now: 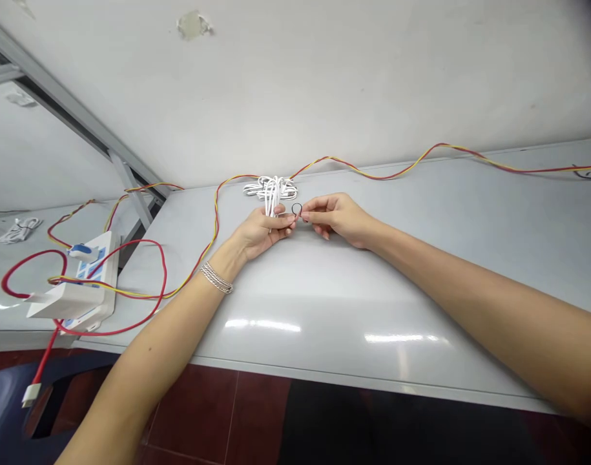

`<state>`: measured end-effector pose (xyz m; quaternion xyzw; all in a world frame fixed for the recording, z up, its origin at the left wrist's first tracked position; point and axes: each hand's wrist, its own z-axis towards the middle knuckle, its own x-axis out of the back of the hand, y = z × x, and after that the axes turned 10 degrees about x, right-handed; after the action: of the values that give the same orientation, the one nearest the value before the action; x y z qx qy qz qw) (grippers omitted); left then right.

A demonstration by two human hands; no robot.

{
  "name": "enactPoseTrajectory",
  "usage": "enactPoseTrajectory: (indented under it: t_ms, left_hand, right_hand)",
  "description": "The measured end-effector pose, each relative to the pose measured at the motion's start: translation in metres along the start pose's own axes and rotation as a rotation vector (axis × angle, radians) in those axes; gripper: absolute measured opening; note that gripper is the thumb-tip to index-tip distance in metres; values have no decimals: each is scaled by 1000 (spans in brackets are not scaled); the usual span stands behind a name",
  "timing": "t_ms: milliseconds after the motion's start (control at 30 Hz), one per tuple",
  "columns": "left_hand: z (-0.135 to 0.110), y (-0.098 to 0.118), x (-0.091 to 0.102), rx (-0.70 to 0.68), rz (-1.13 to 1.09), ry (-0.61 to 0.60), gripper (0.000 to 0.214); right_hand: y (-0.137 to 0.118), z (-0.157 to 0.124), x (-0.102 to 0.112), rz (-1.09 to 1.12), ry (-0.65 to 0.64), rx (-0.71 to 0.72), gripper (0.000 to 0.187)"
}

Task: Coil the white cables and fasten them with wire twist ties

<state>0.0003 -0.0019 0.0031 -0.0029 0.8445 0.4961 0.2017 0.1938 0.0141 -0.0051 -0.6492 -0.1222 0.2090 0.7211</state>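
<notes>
My left hand [266, 231] is closed around a folded bundle of white cable [272, 199], whose loops stick up above the thumb. A thin black tie [297, 205] curves in a small loop between my two hands. The fingertips of my right hand [338, 218] pinch it, close beside the left fingertips. Just behind the held bundle, more coiled white cable [289, 190] lies on the grey shelf [324, 290]. Where the held cable ends and the other coils begin is hard to make out.
A twisted red and yellow wire [392, 177] runs along the wall. At left stands a white power strip [106, 258] with a white adapter [65, 300] and a looped red cable [164, 258]. Another white cable bundle [19, 229] lies beyond the metal frame [77, 97].
</notes>
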Motion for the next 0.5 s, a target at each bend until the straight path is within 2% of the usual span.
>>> enactPoseTrajectory:
  t_ms: [267,500]
  left_hand:
    - [1,0,3,15,-17,22,32]
    - [2,1,4,16,-30,37,29]
  right_hand:
    - [0,1,1,22,7,-20,23]
    - [-3,2,1,19,47,-67,21]
